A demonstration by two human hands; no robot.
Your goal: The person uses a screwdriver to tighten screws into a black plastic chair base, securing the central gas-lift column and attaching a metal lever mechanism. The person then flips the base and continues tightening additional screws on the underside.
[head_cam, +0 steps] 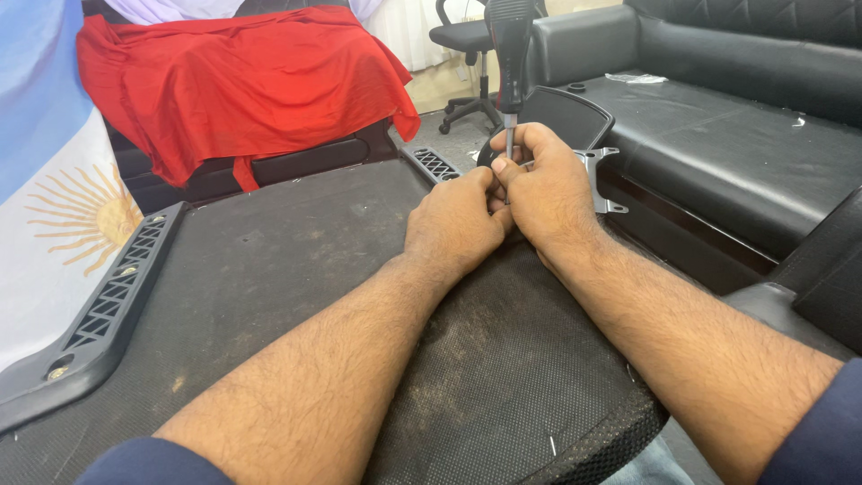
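Head view: screwdriver (509, 54) upright, shaft pinched in right hand (549, 187) grip, left hand (453, 224) alongside.

A single head-worn camera looks down and forward along the person's own forearms, close over a dusty black mesh panel (269, 269) that fills the lower frame. The hands meet near frame centre. Beyond, the view faces a black sofa (718, 135) at right and a red cloth (233, 81) at upper left.

Left of the hands (503, 202) the mesh panel (296, 269) lies open; the black sofa (718, 144) crowds the right.
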